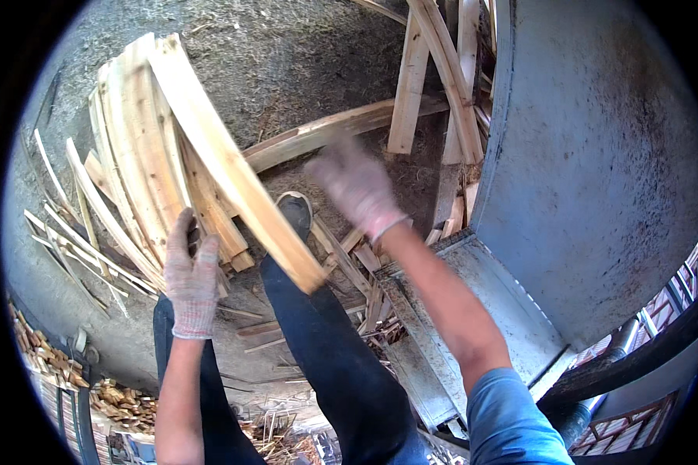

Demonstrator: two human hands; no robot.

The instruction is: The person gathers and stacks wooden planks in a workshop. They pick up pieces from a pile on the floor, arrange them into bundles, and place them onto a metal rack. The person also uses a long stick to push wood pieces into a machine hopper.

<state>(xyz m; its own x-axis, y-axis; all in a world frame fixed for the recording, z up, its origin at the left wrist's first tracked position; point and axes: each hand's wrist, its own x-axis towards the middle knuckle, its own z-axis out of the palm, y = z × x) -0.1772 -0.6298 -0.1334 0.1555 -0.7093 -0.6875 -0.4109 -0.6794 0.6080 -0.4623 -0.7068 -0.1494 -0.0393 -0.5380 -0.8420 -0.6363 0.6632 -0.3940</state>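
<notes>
My left hand (191,283), in a pale knitted glove, is at the near end of a stack of long wooden boards (136,139). Its fingers are stretched out, with the thumb apart, and nothing shows in its grasp. A single light plank (229,163) slants from the top of the stack towards my right leg; its near end is slightly blurred, and whether it rests there or is falling is unclear. To the right of that plank my right hand (353,186), also gloved, is raised over the ground and smeared by motion. It looks apart from the plank.
A large grey metal panel (589,155) and a metal ledge (488,283) stand on my right. More planks (442,70) lean beside the panel. Thin strips (77,240) lie left of the stack, and scraps (357,263) lie around my shoe (295,213). Cut wood heaps (124,403) lie lower left.
</notes>
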